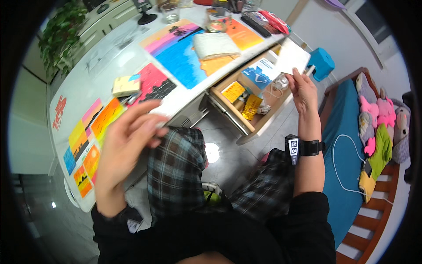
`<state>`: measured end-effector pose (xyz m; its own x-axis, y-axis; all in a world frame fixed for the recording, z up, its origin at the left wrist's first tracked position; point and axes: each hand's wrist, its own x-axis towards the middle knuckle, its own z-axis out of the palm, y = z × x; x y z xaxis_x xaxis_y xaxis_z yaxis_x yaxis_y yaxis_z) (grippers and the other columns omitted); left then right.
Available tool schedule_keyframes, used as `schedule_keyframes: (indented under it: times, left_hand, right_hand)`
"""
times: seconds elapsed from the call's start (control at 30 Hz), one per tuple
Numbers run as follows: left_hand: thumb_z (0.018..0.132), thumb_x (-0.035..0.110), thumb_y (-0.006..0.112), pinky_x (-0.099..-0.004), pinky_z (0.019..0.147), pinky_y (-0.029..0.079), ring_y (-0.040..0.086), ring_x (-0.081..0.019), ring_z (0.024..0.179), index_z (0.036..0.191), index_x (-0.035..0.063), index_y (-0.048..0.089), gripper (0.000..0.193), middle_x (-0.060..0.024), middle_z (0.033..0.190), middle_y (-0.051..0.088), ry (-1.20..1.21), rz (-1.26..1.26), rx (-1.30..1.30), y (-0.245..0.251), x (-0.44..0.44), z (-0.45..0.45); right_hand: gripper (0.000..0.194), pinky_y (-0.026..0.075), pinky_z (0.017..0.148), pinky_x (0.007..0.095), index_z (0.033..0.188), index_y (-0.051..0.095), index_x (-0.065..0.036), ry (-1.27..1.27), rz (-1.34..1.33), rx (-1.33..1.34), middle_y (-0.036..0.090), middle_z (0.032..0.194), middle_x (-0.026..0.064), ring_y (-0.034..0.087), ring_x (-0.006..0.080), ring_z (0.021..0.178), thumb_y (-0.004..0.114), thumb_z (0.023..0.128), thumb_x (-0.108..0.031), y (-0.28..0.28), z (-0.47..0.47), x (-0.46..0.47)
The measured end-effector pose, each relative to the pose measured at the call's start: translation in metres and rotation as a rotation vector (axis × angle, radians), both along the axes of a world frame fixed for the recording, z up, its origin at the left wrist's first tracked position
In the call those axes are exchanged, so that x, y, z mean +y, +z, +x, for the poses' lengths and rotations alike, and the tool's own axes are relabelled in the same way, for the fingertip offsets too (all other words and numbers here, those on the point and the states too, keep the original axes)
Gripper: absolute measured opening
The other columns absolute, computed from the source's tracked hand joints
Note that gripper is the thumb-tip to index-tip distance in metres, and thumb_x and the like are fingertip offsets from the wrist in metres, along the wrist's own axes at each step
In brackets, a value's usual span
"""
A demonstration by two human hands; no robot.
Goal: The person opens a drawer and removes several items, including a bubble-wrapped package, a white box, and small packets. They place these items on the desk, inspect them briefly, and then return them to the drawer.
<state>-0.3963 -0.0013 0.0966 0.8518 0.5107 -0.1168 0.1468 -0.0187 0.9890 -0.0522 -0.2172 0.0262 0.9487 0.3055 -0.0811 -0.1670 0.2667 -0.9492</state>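
Note:
My right hand [302, 89] pinches the lower edge of a flat white rectangular thing [292, 56], perhaps a booklet or thin box, over the far end of an open wooden drawer [227, 103]. Inside the drawer lie a blue-and-white box [259, 73], a yellow packet with writing [233, 91], a shiny gold packet [252, 107] and a white cable [275, 89]. Slightly blurred, my left hand [132, 132] hovers near the table's front edge, its fingers half bent and apart; I see nothing held in it.
On the white table [99, 69] lie bright paintings [179, 54], a light cloth-like pouch [216, 45] and a cream-coloured block [126, 85]. Glass cups [170, 13] stand farther back. A blue plastic stool [321, 64] is beyond the drawer; a bed [343, 158] with plush toys is on the right.

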Motion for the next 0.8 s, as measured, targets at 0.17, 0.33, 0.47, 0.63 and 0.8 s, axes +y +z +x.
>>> schedule_keyframes:
  times: [0.17,0.33,0.47,0.63,0.8]
  left_hand:
    - [0.087,0.036,0.056,-0.0280,0.089,0.044,0.053,-0.0173,0.106,0.132,-0.0083,0.028,0.069,-0.0151,0.118,0.053,-0.231,-0.057,0.035,-0.029,-0.027,0.164]
    - [0.086,0.020,0.061,-0.0261,0.080,0.048,0.059,-0.0129,0.088,0.111,-0.0049,0.052,0.037,-0.0089,0.102,0.061,-0.176,-0.184,-0.111,-0.064,-0.044,0.245]
    - [0.085,0.014,0.060,-0.0229,0.064,0.052,0.064,-0.0169,0.081,0.105,-0.0041,0.054,0.028,-0.0118,0.096,0.064,0.034,-0.161,-0.161,-0.067,-0.020,0.259]
    - [0.084,0.016,0.062,-0.0223,0.067,0.052,0.065,-0.0178,0.082,0.105,-0.0044,0.054,0.030,-0.0133,0.096,0.064,0.095,-0.194,-0.266,-0.067,0.001,0.269]
    - [0.086,0.014,0.059,-0.0225,0.067,0.052,0.064,-0.0170,0.084,0.106,-0.0040,0.055,0.027,-0.0125,0.096,0.064,0.071,-0.264,-0.267,-0.071,0.007,0.277]
  right_hand:
    - [0.014,0.048,0.052,0.0125,0.082,0.057,-0.004,0.212,-0.077,0.034,0.064,0.073,0.0053,0.063,0.0066,0.062,0.066,0.082,-0.014,0.012,-0.017,0.015]
    - [0.019,0.049,0.055,0.0150,0.085,0.058,-0.002,0.390,-0.198,0.041,0.065,0.075,0.0067,0.063,0.0087,0.064,0.060,0.086,-0.021,0.006,-0.013,0.023]
    - [0.028,0.051,0.065,0.0198,0.095,0.056,-0.001,0.472,-0.354,0.047,0.063,0.083,0.0076,0.062,0.0102,0.075,0.053,0.090,-0.028,-0.018,0.020,0.020]
    - [0.022,0.052,0.068,0.0202,0.103,0.052,-0.007,0.664,-0.610,0.353,0.057,0.090,0.0042,0.057,0.0084,0.078,0.054,0.090,-0.024,-0.075,0.029,0.040]
    - [0.021,0.054,0.061,0.0221,0.098,0.050,-0.005,0.581,-0.725,0.539,0.056,0.082,0.0050,0.058,0.0109,0.073,0.061,0.085,-0.017,-0.119,0.028,0.077]
